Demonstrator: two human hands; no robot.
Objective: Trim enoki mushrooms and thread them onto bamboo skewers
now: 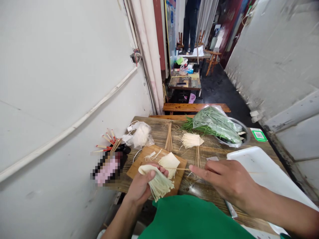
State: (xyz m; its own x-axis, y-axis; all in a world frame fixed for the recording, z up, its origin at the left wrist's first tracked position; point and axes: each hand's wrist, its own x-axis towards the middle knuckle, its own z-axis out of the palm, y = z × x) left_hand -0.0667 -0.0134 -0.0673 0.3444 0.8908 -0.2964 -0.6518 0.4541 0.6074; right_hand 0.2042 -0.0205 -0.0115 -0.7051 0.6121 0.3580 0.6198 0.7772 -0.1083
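In my left hand (143,186) is a flat bunch of enoki mushrooms (160,186), its thin stems fanning down to the right. My right hand (224,181) grips a thin wooden skewer (183,169) that points left toward this bunch. The skewer's far end is hidden behind the left hand, so I cannot tell whether it enters the mushrooms. Below lies a wooden cutting board (136,170) with another piece of enoki (169,162) and loose scraps (150,156). Beyond it, a further enoki bunch (191,140) rests by some skewers (197,157).
A bundle of skewers (168,137) and a plastic bag (142,134) lie at the back left. Green chives (211,121) in plastic rest over a metal bowl (245,132). A white tray (249,156) occupies the right. Far off, a person (191,26) stands on a raised surface.
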